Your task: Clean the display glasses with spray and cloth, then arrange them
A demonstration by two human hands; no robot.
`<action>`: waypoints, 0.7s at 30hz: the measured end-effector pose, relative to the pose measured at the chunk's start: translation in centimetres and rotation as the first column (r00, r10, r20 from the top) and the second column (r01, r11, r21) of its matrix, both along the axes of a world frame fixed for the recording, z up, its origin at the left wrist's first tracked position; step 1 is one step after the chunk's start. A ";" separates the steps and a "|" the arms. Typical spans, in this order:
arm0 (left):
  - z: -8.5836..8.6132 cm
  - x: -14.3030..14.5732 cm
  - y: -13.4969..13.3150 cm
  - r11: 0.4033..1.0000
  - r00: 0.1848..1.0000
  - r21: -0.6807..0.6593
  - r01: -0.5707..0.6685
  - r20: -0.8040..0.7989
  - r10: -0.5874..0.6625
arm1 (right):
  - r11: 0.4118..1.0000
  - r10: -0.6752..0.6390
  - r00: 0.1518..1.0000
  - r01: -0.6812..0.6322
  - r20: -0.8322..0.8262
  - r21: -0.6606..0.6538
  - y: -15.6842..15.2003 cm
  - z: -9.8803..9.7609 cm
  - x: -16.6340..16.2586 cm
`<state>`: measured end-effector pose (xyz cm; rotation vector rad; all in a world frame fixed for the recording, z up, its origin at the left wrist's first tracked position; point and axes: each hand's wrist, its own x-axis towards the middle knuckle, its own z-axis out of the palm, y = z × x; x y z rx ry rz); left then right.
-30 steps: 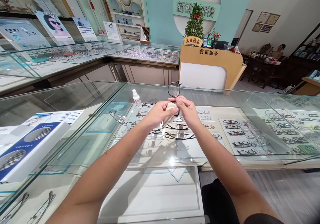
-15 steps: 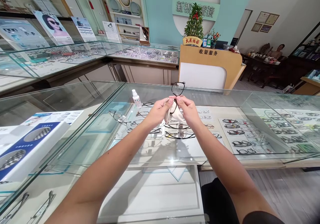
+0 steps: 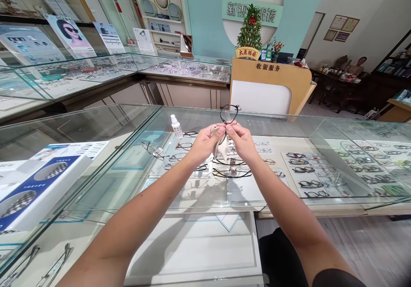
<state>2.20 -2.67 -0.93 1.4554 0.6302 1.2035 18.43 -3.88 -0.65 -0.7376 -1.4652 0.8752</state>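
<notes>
- The left hand (image 3: 205, 143) pinches a pale cloth (image 3: 221, 150) between thumb and fingers; its tip hangs below the grip.
- The right hand (image 3: 241, 138) grips the glasses (image 3: 229, 114) with thumb and fingertips, the 2 hands meeting over the counter (image 3: 210, 208).
- The glasses are at the top of this grip, 1 round dark-rimmed lens upright above the fingers; hands and cloth hide most of the rest.
- Below and behind the cloth, dark frames (image 3: 231, 175) lie in rows, with small tags on some; hands and forearms block part of that display.
- A white bottle (image 3: 177, 127) stands upright beyond the left hand, near another dark pair.
- Left of the left hand, a thin-rimmed pair (image 3: 154, 151) lies tilted, with a tag.
- To the right, a white panel (image 3: 305, 184) carries more frames under the glass, partly veiled by reflections.
- At far left, a blue-and-white box (image 3: 48, 176) rests beside the counter's glass edge.
- Nearest the body, a white drawer (image 3: 192, 252) lies below the forearms, shadow across it.
- Beyond the counter stands a wooden desk (image 3: 269, 71); the plant (image 3: 250, 30) on it covers part of the wall sign (image 3: 236, 10).
- At far right, a person (image 3: 355, 69) sits by a dark table, beneath 4 framed papers (image 3: 340, 27).
</notes>
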 end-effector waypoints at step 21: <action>-0.1 -0.5 0.9 0.999 0.999 -0.003 -0.043 -0.020 0.043 | 0.998 0.038 0.997 -0.041 -0.063 -0.045 0.2 0.0 -0.2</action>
